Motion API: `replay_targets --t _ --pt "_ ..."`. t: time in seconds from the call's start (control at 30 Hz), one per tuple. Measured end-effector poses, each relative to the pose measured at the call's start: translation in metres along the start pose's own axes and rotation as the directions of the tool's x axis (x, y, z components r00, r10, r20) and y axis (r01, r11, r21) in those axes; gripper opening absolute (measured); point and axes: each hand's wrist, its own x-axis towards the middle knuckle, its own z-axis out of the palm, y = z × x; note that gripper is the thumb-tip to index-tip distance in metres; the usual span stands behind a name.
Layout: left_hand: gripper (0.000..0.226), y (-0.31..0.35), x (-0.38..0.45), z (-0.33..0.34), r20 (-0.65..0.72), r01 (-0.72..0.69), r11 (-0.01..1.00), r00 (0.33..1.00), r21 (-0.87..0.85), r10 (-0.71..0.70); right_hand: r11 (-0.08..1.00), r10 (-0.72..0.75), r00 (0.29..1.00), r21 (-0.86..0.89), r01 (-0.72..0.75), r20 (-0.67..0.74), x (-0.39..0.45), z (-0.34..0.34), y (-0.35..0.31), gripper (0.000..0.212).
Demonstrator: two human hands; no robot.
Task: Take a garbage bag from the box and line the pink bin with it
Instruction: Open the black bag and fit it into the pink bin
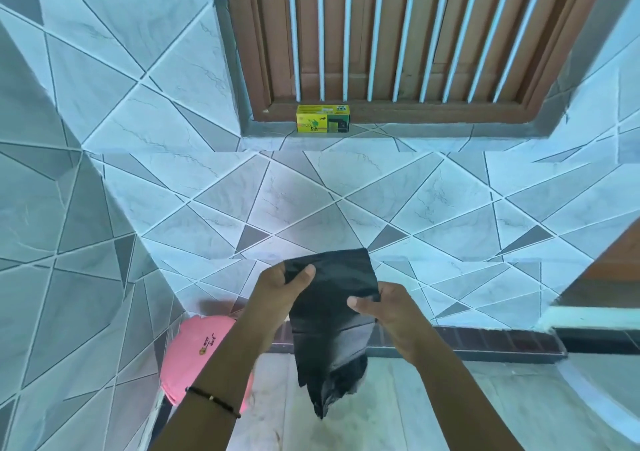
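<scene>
Both hands pinch a folded black garbage bag (pixel 332 315) in front of the tiled wall: the left hand (pixel 280 295) has thumb and fingers closed on its upper left corner, and the right hand (pixel 388 308) is closed on its right edge a little lower. Most of the bag is flat and creased in panels, while its lower end hangs loose and crumpled to a point above the floor.

At the far left, a wall (pixel 52 208) of grey and white tiles cut in slanting triangles meets the facing wall in a corner. Low in that corner stands the pink bin (pixel 197 353), partly hidden behind the left forearm, which wears a thin black bracelet (pixel 213 400); the bin sits well below and left of the bag, not touching it. The floor (pixel 433 409) is pale marbled tile, bare below the hands and off to the right.

Up on the facing wall, a grey ledge (pixel 415 128) runs under a brown wooden window frame with white vertical bars (pixel 398 35). On it, toward the left end, rests the yellow and green bin bag box (pixel 322 119), well apart from the hands. A dark reddish skirting strip (pixel 485 341) runs along the foot of that wall. At the right edge, a brown wooden surface with a white and dark border (pixel 609 298) juts in.
</scene>
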Motion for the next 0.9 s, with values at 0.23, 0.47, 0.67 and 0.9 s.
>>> replay_targets --t 0.23,0.47,0.67,0.9 --pt "0.015 -0.020 0.002 -0.010 0.072 0.076 0.997 0.995 -0.007 -0.075 0.970 0.022 0.993 0.242 0.007 -0.117 0.008 0.019 0.000 0.011" --pt "0.030 -0.018 0.014 -0.018 0.090 0.093 0.983 0.993 -0.160 -0.080 0.993 0.039 0.995 0.113 -0.029 -0.093 0.008 0.029 0.003 0.021" --pt "0.023 -0.023 0.010 -0.016 0.118 0.167 0.985 0.980 -0.048 -0.161 0.946 0.014 0.991 0.323 0.029 -0.131 0.014 0.028 -0.006 0.017" --pt "0.014 -0.019 0.020 -0.018 -0.015 0.152 0.940 0.986 -0.305 -0.165 0.988 0.049 0.998 0.148 -0.045 -0.027 0.004 0.037 0.002 0.013"
